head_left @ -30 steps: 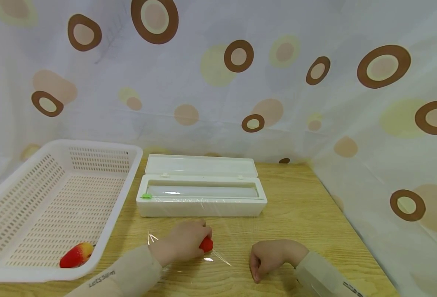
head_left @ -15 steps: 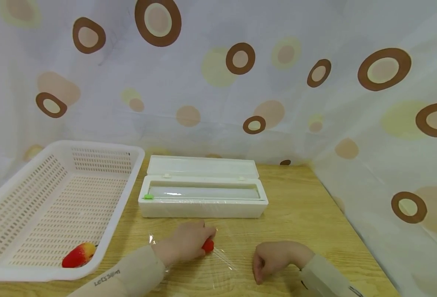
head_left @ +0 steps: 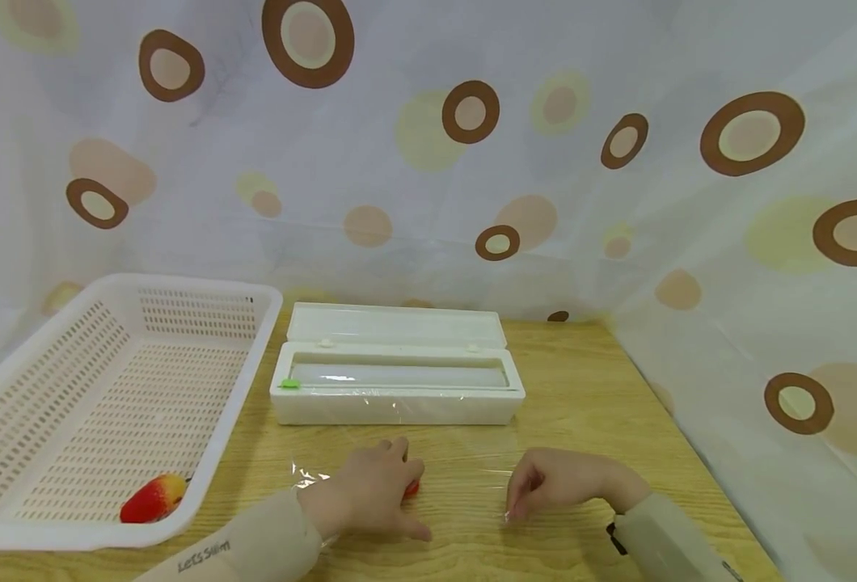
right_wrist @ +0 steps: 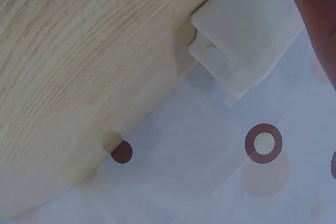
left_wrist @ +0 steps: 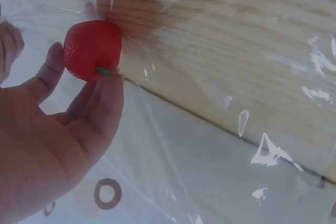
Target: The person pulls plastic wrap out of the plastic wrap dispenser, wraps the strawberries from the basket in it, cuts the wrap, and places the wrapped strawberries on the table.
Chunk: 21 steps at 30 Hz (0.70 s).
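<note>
Landmark: long white plastic box (head_left: 392,410), its thin white lid (head_left: 395,325) hinged back on the far side; a pale film roll (head_left: 399,375) inside, a bright green slider (head_left: 289,384) at the front edge's left end.

Left hand (head_left: 369,489): in front of the box, just short of its front face. Grip loose, fingers spread about and touching a small round red fruit with a green stem (left_wrist: 90,45); thumb extended towards the person. Fruit on the box's near side, partly hidden by the hand.

Right hand (head_left: 567,478): in front of the box, out by its right end. Grip pinching the edge of clear, shiny plastic film (left_wrist: 270,153); film creased at the fruit, lying between box and person.

White perforated plastic basket (head_left: 57,538): left of the box, a narrow strip of pale wood-grain desk (head_left: 581,372) between. Inside, nearer the person than the box, one red-and-yellow fruit (head_left: 154,499).

Edges: desk wood extends right of the box to the spotted white curtain (head_left: 399,186); curtain close behind the box's lid.
</note>
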Motion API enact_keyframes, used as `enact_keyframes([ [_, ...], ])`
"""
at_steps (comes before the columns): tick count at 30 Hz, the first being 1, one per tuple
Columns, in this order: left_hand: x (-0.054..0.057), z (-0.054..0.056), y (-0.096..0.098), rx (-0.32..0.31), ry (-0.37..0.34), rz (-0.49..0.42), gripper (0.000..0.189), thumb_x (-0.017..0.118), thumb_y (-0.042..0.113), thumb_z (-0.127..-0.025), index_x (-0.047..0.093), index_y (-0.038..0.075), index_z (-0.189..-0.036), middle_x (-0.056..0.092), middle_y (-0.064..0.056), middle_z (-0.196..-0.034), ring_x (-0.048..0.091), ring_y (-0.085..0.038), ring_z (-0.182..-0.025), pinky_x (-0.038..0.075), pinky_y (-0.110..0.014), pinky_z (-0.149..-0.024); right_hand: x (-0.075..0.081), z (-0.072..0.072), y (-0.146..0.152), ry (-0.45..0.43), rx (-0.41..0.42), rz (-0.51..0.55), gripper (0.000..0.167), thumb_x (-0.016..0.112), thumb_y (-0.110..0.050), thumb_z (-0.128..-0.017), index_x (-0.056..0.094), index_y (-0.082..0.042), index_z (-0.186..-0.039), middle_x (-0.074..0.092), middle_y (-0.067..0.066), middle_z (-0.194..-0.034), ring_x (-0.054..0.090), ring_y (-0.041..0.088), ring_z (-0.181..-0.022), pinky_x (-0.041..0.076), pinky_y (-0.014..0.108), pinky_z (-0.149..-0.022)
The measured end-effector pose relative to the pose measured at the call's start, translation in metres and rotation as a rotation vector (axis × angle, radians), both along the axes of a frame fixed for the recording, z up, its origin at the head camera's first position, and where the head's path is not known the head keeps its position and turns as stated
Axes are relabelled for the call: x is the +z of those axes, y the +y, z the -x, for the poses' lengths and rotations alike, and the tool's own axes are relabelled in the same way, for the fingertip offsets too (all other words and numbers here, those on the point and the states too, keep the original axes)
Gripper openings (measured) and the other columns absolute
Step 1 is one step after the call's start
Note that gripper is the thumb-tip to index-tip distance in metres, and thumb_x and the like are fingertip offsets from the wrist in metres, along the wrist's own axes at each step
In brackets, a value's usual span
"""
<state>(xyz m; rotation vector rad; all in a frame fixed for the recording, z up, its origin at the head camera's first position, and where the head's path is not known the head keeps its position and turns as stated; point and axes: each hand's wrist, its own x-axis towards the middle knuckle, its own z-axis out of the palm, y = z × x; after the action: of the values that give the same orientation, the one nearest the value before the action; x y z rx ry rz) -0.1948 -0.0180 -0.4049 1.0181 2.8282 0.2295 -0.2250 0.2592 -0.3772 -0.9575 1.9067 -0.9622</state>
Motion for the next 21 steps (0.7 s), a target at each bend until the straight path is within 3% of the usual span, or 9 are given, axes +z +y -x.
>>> enact_keyframes([
  [3, 0.000, -0.004, 0.000, -0.010, 0.025, 0.046, 0.054, 0.069, 0.069, -0.062, 0.053, 0.021, -0.082, 0.046, 0.002, -0.090, 0.048, -0.012, -0.078, 0.040, -0.025, -0.057, 0.003, 0.002, 0.002, 0.021, -0.049, 0.053, 0.023, 0.059, -0.012, -0.090, 0.066, 0.010, -0.093, 0.064, 0.033, -0.087, 0.061, -0.003, -0.074, 0.056, 0.031, -0.067],
  [7, 0.001, -0.007, -0.001, -0.031, 0.077, 0.070, 0.042, 0.073, 0.054, -0.065, 0.053, 0.021, -0.082, 0.048, 0.002, -0.094, 0.049, -0.014, -0.081, 0.040, -0.027, -0.059, 0.005, 0.006, 0.006, 0.077, -0.120, 0.095, 0.024, 0.056, -0.011, -0.092, 0.064, 0.011, -0.095, 0.062, 0.035, -0.088, 0.061, -0.001, -0.074, 0.054, 0.030, -0.067],
  [11, 0.000, -0.007, -0.002, -0.061, 0.170, 0.046, 0.018, 0.069, 0.030, -0.076, 0.054, 0.020, -0.077, 0.049, 0.002, -0.085, 0.047, -0.013, -0.070, 0.036, -0.025, -0.055, 0.007, 0.009, 0.009, 0.123, -0.179, 0.102, 0.024, 0.054, -0.010, -0.093, 0.063, 0.013, -0.097, 0.068, 0.020, -0.089, 0.060, 0.002, -0.076, 0.052, 0.026, -0.068],
  [16, 0.000, -0.005, -0.003, -0.073, 0.217, 0.044, 0.014, 0.060, 0.024, -0.088, 0.057, 0.020, -0.075, 0.050, 0.003, -0.076, 0.048, -0.012, -0.063, 0.039, -0.024, -0.053, 0.007, 0.011, 0.012, 0.119, -0.197, 0.121, 0.027, 0.053, -0.010, -0.094, 0.061, 0.015, -0.099, 0.068, -0.006, -0.093, 0.061, 0.005, -0.080, 0.053, 0.026, -0.072],
  [19, 0.000, -0.002, -0.003, -0.068, 0.201, 0.063, 0.014, 0.059, 0.020, -0.088, 0.057, 0.018, -0.075, 0.053, 0.003, -0.074, 0.051, -0.012, -0.064, 0.042, -0.025, -0.054, 0.004, 0.013, 0.013, 0.128, -0.190, 0.129, 0.026, 0.053, -0.009, -0.094, 0.061, 0.015, -0.100, 0.067, -0.010, -0.093, 0.061, 0.003, -0.080, 0.053, 0.026, -0.073],
  [21, 0.000, 0.000, -0.004, -0.070, 0.208, 0.058, 0.013, 0.062, 0.018, -0.086, 0.056, 0.016, -0.075, 0.055, 0.003, -0.072, 0.053, -0.013, -0.064, 0.044, -0.026, -0.055, 0.002, 0.014, 0.013, 0.137, -0.193, 0.122, 0.026, 0.053, -0.009, -0.094, 0.061, 0.015, -0.100, 0.068, -0.002, -0.092, 0.061, 0.002, -0.080, 0.053, 0.027, -0.073],
])
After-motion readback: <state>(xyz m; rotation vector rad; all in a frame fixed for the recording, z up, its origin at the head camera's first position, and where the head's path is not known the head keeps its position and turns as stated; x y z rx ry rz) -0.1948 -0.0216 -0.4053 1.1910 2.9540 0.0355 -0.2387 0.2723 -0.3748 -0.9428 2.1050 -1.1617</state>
